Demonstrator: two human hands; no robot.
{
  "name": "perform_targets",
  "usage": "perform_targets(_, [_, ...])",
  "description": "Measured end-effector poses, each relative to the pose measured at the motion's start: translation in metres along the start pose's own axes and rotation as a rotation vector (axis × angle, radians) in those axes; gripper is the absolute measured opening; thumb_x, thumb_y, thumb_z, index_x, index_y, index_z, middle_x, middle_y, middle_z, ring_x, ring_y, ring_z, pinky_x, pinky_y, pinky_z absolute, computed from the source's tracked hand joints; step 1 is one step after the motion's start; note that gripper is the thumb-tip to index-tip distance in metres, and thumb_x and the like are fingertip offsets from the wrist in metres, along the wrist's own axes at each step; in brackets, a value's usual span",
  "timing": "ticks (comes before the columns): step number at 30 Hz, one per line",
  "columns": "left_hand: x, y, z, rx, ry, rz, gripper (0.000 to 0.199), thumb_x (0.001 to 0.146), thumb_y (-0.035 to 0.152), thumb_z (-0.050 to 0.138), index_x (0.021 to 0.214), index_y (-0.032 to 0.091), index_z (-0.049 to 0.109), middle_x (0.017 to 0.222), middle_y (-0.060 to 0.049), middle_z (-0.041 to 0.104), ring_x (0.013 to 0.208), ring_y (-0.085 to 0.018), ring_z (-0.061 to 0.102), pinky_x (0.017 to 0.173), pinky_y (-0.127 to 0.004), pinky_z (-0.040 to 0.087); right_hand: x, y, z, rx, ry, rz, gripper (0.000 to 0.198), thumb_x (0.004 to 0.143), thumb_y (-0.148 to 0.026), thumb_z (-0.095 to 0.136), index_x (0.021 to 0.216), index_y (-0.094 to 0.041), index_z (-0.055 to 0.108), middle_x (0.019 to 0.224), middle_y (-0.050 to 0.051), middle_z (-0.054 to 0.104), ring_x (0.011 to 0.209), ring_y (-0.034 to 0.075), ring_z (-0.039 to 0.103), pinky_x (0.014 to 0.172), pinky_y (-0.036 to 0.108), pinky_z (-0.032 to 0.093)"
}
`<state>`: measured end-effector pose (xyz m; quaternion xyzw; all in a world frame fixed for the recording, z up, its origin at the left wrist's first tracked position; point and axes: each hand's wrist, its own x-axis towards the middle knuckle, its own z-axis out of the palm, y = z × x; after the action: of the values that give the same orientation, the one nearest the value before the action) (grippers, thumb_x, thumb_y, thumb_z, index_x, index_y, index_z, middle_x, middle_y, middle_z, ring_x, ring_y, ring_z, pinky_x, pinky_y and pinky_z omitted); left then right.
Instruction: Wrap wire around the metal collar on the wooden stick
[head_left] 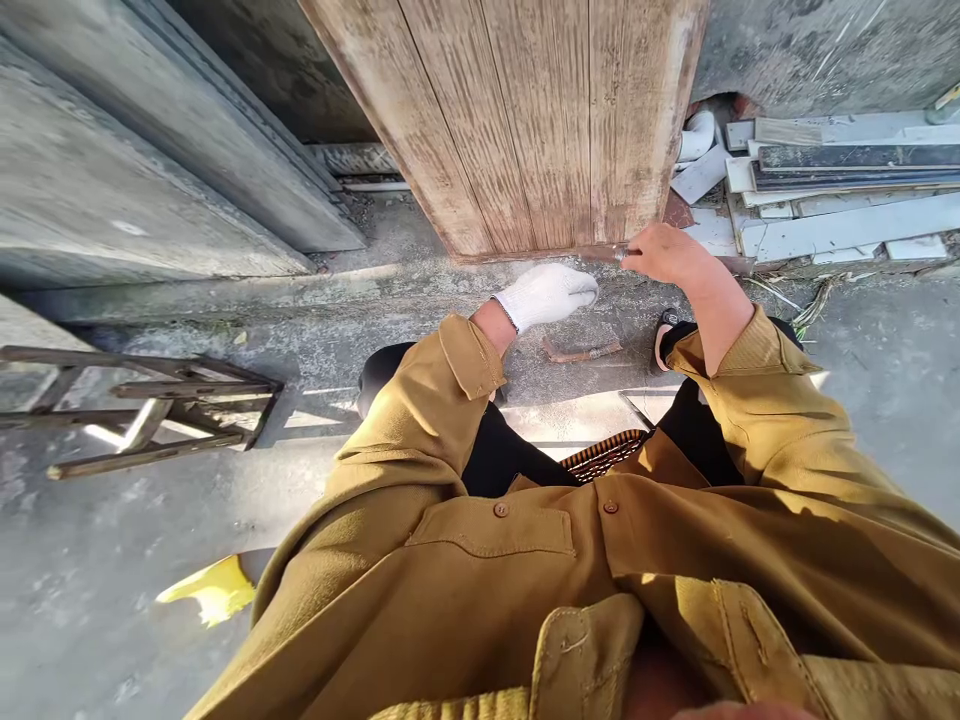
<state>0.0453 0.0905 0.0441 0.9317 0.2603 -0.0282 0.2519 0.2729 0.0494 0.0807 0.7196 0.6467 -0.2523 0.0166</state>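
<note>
My right hand (660, 250), bare, is closed around a slim brown tool with a silvery band (619, 254); its far end lies along the bottom edge of a wooden panel (540, 130), and its exact kind is unclear. The panel is of worn brown planks with dark grooves. Just below that edge hovers my left hand (551, 295) in a white knitted glove, fingers curled together. Whatever its fingers may hold is hidden. A brown stick-like piece with a banded end (581, 350) lies on the concrete between my feet.
To the left a wooden stool (165, 405) lies on its side, with a yellow object (214, 588) on the floor nearer me. Grey slabs (172, 130) lean at the upper left. White boards (847, 190) are stacked at right beside a white pipe (697, 135). I sit on a woven seat (607, 455).
</note>
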Motion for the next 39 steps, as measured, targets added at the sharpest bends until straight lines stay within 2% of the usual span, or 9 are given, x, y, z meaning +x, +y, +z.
perform_targets(5, [-0.003,-0.002,-0.001,-0.103,0.064,-0.036,0.033,0.101,0.033,0.056,0.112,0.021,0.084,0.102,-0.004,0.082,0.097,-0.023,0.073,0.086,-0.030,0.049,-0.014,-0.005,-0.003,0.019,-0.624,-0.133,0.037,0.098,-0.004,0.080,0.063,-0.009,0.071,0.052,0.001,0.057,0.052,0.010,0.046,0.057,0.027,0.032])
perform_targets(8, [-0.002,0.002,-0.002,-0.323,0.114,-0.028,0.027,0.096,0.026,0.057,0.104,0.017,0.081,0.097,-0.004,0.079,0.091,-0.020,0.069,0.085,-0.031,0.050,-0.021,-0.003,-0.005,0.267,-0.754,-0.343,0.027,0.102,-0.002,0.073,0.076,-0.008,0.076,0.059,-0.001,0.061,0.055,0.007,0.050,0.057,0.021,0.036])
perform_targets(13, [-0.002,0.011,-0.001,-0.651,0.140,-0.117,0.026,0.099,0.026,0.051,0.098,0.016,0.075,0.064,0.000,0.058,0.059,-0.014,0.049,0.059,-0.029,0.040,-0.017,0.006,-0.009,0.866,-0.035,-0.308,0.033,0.111,-0.025,0.067,0.079,-0.016,0.064,0.070,0.001,0.061,0.057,0.010,0.049,0.054,0.023,0.039])
perform_targets(17, [-0.004,0.014,0.001,-0.659,0.057,-0.050,0.027,0.098,0.030,0.054,0.098,0.014,0.076,0.068,0.000,0.060,0.059,-0.013,0.050,0.059,-0.027,0.040,-0.005,0.009,-0.005,0.778,0.222,-0.048,0.041,0.114,-0.037,0.063,0.077,-0.019,0.057,0.070,0.004,0.057,0.060,0.013,0.048,0.058,0.028,0.041])
perform_targets(23, [-0.002,0.012,0.000,-0.510,0.093,-0.048,0.030,0.097,0.032,0.054,0.096,0.015,0.078,0.077,-0.002,0.068,0.068,-0.015,0.057,0.071,-0.029,0.047,-0.001,0.012,-0.005,0.181,0.168,0.034,0.029,0.107,-0.028,0.074,0.081,-0.016,0.068,0.070,0.005,0.060,0.079,0.020,0.060,0.074,0.031,0.043])
perform_targets(27, [-0.001,0.006,-0.002,-0.396,0.148,-0.069,0.029,0.097,0.031,0.054,0.094,0.016,0.079,0.088,-0.004,0.075,0.083,-0.019,0.065,0.083,-0.031,0.050,-0.007,0.013,-0.009,0.021,-0.260,0.040,0.040,0.108,-0.018,0.074,0.069,-0.013,0.067,0.060,0.003,0.059,0.061,0.013,0.052,0.066,0.030,0.035])
perform_targets(33, [0.004,0.001,0.004,-0.445,0.171,-0.071,0.027,0.095,0.029,0.058,0.098,0.014,0.079,0.094,-0.004,0.078,0.089,-0.019,0.067,0.085,-0.031,0.050,-0.019,-0.001,-0.004,0.180,-0.723,-0.155,0.036,0.104,-0.010,0.078,0.069,-0.008,0.071,0.056,-0.004,0.056,0.052,0.005,0.046,0.060,0.020,0.032])
perform_targets(35, [0.005,0.001,0.006,-0.529,0.184,-0.085,0.025,0.097,0.029,0.058,0.096,0.014,0.078,0.086,-0.002,0.075,0.085,-0.016,0.062,0.079,-0.030,0.047,-0.022,-0.002,-0.006,0.367,-0.654,-0.256,0.031,0.105,-0.008,0.074,0.074,-0.010,0.073,0.063,-0.003,0.062,0.056,0.006,0.053,0.060,0.018,0.036])
perform_targets(39, [0.006,0.002,0.010,-0.661,0.133,-0.129,0.025,0.100,0.027,0.052,0.093,0.017,0.074,0.069,0.000,0.063,0.066,-0.013,0.050,0.066,-0.030,0.041,-0.022,0.007,-0.017,0.796,-0.083,-0.199,0.033,0.111,-0.017,0.067,0.079,-0.014,0.067,0.070,0.000,0.063,0.056,0.008,0.050,0.054,0.020,0.038])
